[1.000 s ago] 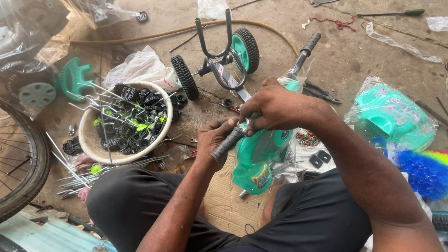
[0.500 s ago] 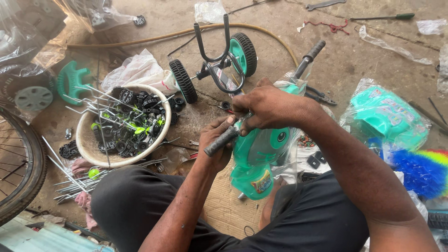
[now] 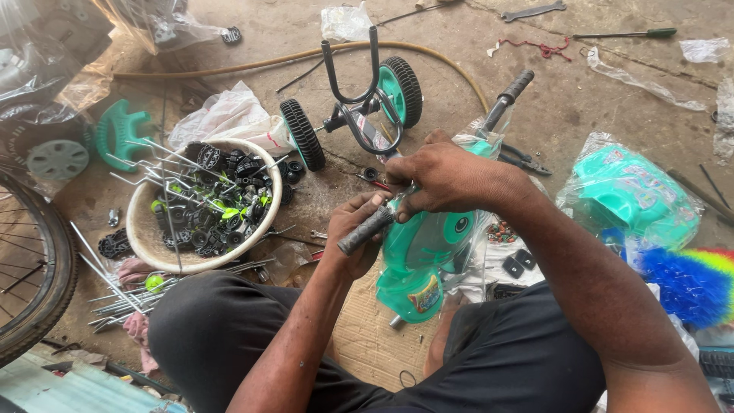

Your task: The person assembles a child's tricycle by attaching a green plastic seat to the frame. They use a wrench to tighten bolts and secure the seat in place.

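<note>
Two hands at centre frame; left hand [image 3: 353, 237] clamped on grey handlebar grip [image 3: 367, 229]; right hand [image 3: 447, 180] pressed over teal toy front shell [image 3: 424, 252]; fitting handlebar seemingly; wheel frame [image 3: 359, 107] at 12 o'clock; parts bowl [image 3: 145, 237] at 9.

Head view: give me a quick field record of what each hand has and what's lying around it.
left hand: wrapped around the near grey handlebar grip
right hand: pressed on top of the teal toy front piece, at the handlebar centre
far handlebar grip: free, pointing away
bowl: holds black and green small parts and metal rods
wheeled frame: on the floor beyond the hands
pliers: on the floor, right of the handlebar
</note>
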